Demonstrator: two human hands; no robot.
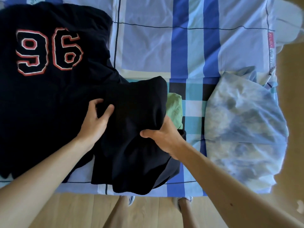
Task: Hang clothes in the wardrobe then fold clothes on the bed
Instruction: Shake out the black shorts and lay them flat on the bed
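Folding dark garment at near edge of bed: left hand pinches a crease, right hand clamps bunched fabric. Possibly part of the 96 shirt; unclear. Flatten before folding; avoid dragging green item.

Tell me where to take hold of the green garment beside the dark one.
Pinch the green garment at its exposed right edge, fingers coming from the right. Its left side is buried under the dark garment, which the right hand grips, so only that edge is free.
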